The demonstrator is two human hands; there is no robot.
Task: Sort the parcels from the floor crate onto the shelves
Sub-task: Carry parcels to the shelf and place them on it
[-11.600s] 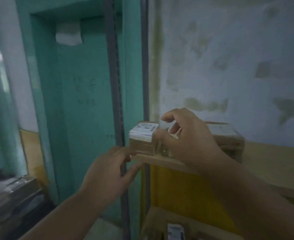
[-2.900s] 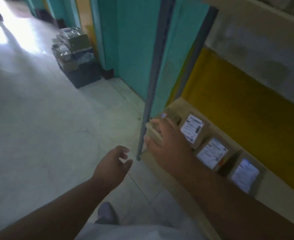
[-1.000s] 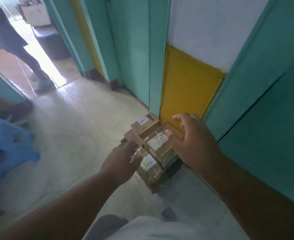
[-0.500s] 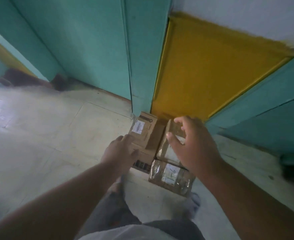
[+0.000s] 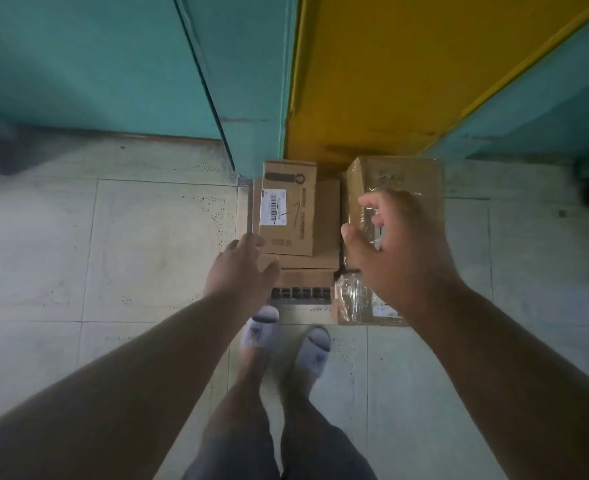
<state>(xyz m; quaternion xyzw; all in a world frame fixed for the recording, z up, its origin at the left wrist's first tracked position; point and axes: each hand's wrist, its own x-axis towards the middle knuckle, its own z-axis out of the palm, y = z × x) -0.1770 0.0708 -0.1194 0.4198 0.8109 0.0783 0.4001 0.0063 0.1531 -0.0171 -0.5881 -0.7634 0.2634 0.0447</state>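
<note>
- Head view looks straight down on a pale tiled floor [image 5: 113, 254], with teal wall panels [image 5: 95, 64] at the left giving way to a yellow panel [image 5: 372, 71] further right; the parcels are stacked against the foot of that wall, probably so they stay out of the walkway.
- Left hand [image 5: 241, 268] reaches toward the near left corner of the stack with fingers loosely extended and gripping nothing; its fingertips are at the edge of the labelled carton [image 5: 287, 209], though actual contact cannot be told.
- That labelled carton lies flat on top of a larger brown box [image 5: 324, 261], label upward, which keeps the barcode readable for sorting.
- Below the box, a dark slotted edge [image 5: 301, 294] shows, likely the rim of the floor crate, with the person's two sandalled feet [image 5: 286, 337] just in front of it.
- Right hand [image 5: 393, 244] hovers over the film-wrapped parcel [image 5: 400, 181] with fingers spread and curved, empty; my judgement is that it is shaping to grasp this one next.
- A second wrapped parcel [image 5: 358, 303] lies nearer, partly hidden under the right wrist.
- No shelves are in view.
</note>
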